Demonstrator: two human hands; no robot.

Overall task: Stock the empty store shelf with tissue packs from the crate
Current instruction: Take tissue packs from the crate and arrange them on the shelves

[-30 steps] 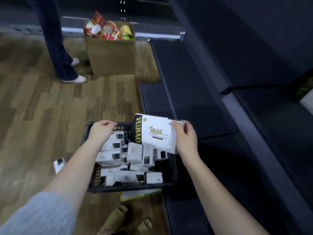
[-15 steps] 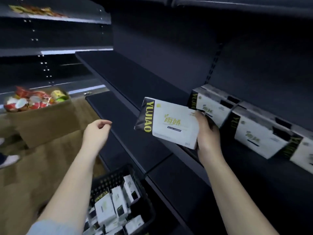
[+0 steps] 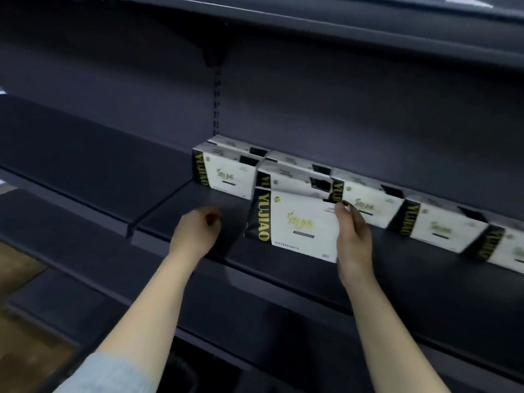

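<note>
The tissue pack (image 3: 295, 222) my right hand (image 3: 353, 239) grips looks like soft plastic film, white and slightly glossy, with a black band at 1 end printed in yellow. The row of packs (image 3: 368, 197) behind wears the same sleek wrap. My shelf (image 3: 85, 177) looks like painted metal, dark, smooth and matt. My left sleeve (image 3: 110, 375) is pale, soft-looking cloth. The floor (image 3: 19, 350) appears wood-grained.
</note>
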